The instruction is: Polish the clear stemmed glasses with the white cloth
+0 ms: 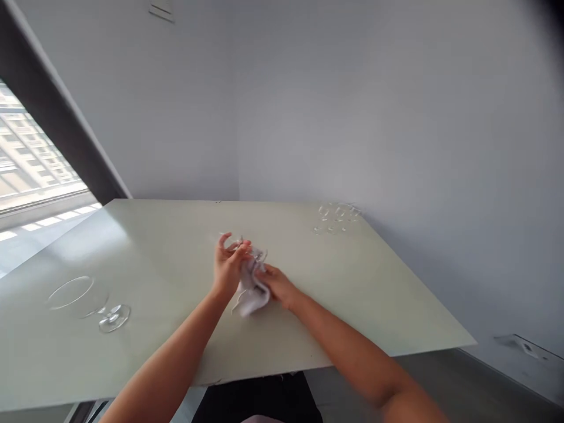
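Note:
My left hand (229, 261) is curled around a clear glass (259, 255), probably stemmed, held over the middle of the table. Fingers, cloth and blur hide much of its shape. A whitish cloth (253, 296) hangs in folds between my hands. My right hand (275, 283) grips this cloth and presses it against the right side of the glass. To the left, a large clear wine glass (113, 318) lies on its side, its bowl pointing left and its foot towards my arms.
Several small stemmed glasses (339, 212) stand in a group near the far right edge of the pale glossy table (185, 226). Walls rise behind and to the right. A window (33, 150) is at the left. The table's near edge lies under my forearms.

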`<state>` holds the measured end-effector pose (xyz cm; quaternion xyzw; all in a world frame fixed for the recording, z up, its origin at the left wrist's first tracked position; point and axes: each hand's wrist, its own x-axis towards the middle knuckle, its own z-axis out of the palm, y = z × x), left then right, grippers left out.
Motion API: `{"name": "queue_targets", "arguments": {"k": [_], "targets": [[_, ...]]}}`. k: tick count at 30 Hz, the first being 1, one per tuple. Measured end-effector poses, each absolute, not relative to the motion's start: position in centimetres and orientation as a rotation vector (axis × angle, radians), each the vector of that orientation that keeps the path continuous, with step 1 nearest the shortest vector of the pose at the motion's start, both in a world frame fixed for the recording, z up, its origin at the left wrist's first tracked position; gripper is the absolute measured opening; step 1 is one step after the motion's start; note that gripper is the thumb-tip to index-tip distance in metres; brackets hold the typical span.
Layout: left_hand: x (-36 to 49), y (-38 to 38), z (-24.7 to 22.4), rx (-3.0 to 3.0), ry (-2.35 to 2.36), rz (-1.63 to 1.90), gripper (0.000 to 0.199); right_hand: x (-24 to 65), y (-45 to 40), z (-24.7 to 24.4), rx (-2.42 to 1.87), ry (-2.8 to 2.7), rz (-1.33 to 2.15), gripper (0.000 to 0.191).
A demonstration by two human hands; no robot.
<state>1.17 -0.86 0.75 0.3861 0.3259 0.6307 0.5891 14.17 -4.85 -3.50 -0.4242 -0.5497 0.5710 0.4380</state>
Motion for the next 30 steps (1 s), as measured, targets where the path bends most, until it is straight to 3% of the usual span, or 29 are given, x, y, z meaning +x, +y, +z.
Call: {"name": "queue_targets", "arguments": {"k": [4,8,13,15,19,26,30], "targets": [[0.2,-0.6,1.1,1.162,0.931,1.618,0.060,15.8,-5.8,-1.5,-1.497,-1.962,0.811,0.054],[0.6,-1.0,0.7,1.359,1.067,1.531,0.057,16.8,-5.6,0.9,-1.620,-1.924,0.364,0.042],[2.0,-2.5,0.0,1.636,1.159,1.371,0.023,15.0,-3.9,1.1,-1.523,-2.018,0.414,0.020],[2.1,-2.5,-0.4,1.671,1.153,1.336,0.029,14.8,-3.0,0.3,-1.517,-2.037,0.445,0.019],[2.0,-1.0,-2.2,1.773,1.106,1.301,0.068,16.9,-0.3,-1.1,-1.672,-1.867,0.449,0.018],[2.1,1.0,-4.9,1.723,1.260,0.961,0.037,24.9,5.8,-2.6,-1.987,-1.524,0.420,0.023],[2.1,1.0,-4.9,1.738,1.259,0.926,0.029,27.4,7.4,-3.5,-2.056,-1.397,0.447,0.023]]}}
